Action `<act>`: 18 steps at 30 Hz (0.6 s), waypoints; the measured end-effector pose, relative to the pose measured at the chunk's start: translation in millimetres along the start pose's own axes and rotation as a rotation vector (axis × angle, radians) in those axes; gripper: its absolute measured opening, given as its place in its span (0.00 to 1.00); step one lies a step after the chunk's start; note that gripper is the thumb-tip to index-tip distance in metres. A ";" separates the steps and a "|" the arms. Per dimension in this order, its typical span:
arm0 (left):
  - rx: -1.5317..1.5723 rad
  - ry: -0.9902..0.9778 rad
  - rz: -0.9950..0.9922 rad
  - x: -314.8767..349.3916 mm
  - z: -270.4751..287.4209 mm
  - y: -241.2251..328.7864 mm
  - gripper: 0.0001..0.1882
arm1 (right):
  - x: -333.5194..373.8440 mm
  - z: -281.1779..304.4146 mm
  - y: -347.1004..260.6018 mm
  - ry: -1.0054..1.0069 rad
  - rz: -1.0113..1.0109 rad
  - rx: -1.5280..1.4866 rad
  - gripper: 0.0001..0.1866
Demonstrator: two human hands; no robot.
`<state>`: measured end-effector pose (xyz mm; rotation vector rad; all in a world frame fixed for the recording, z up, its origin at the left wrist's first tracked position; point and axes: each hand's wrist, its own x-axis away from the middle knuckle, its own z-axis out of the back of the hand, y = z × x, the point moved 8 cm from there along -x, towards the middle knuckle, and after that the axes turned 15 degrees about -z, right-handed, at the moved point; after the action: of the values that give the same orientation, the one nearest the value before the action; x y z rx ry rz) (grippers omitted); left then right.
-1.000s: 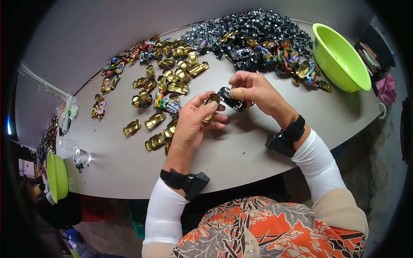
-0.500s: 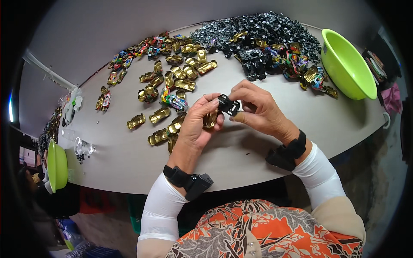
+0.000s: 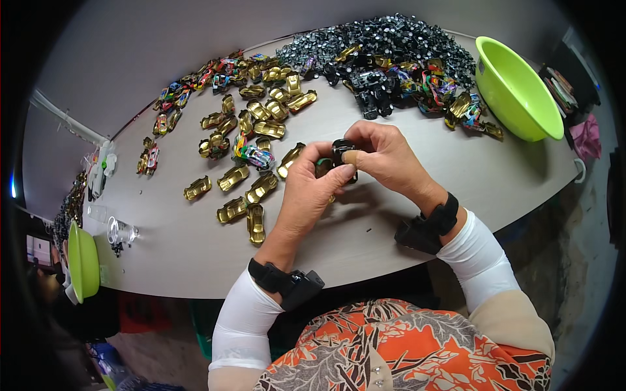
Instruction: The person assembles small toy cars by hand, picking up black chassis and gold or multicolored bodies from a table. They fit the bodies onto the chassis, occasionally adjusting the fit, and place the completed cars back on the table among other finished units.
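Observation:
Between my two hands, above the table's middle, is a black toy car chassis [image 3: 342,148]. My left hand [image 3: 312,189] is closed with its thumb against the lower part. My right hand [image 3: 386,158] pinches the same piece from the right, its thumb across the top. A glint of gold shows under my left fingers; the rest of whatever they cover is hidden. Beside my left hand lie several gold toy car bodies [image 3: 261,187], and a multicoloured toy car body [image 3: 254,156] is among them.
A heap of small black and silver parts [image 3: 398,49] lies at the back. Black chassis [image 3: 372,91] and mixed car bodies [image 3: 435,90] sit before it. Green basins stand at the right [image 3: 521,98] and left [image 3: 85,264]. A clear cup [image 3: 120,231] is at the left.
My hands have come closer together on the black chassis, and it has turned. The gold body seen in my left hand is now mostly hidden. The whole view has shifted slightly.

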<state>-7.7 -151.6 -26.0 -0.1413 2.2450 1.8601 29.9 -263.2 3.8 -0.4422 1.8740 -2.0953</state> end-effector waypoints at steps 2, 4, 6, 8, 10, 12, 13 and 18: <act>-0.156 0.074 -0.201 -2.0 2.7 16.6 0.17 | -0.5 6.7 3.1 0.125 -0.022 0.082 0.05; -0.266 0.059 -0.230 -2.8 -1.1 18.8 0.19 | 1.9 9.0 -0.4 0.183 -0.029 0.089 0.06; -0.358 0.083 -0.220 -2.5 -5.4 20.2 0.18 | 2.9 10.0 0.9 0.210 -0.040 0.149 0.05; -0.303 0.109 -0.167 -4.3 -0.6 12.2 0.18 | 4.1 5.9 -2.5 0.151 -0.015 0.039 0.06; -0.204 0.131 -0.072 -6.0 4.5 3.6 0.17 | 4.7 6.5 -6.4 0.145 0.030 -0.036 0.08; 0.204 0.208 0.030 -8.0 9.0 -10.0 0.17 | 5.8 12.6 -10.5 0.192 0.094 -0.078 0.11; 0.369 0.247 0.067 -9.3 11.5 -10.7 0.18 | 5.9 14.5 -13.5 0.212 0.129 -0.103 0.13; 0.808 0.347 0.051 -17.8 20.4 -17.7 0.19 | 5.9 0.0 -4.4 0.137 -0.033 0.257 0.21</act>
<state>15.7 -136.2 -42.4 -0.2801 3.0610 0.8571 24.5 -265.2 8.3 -0.2777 1.6424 -2.4019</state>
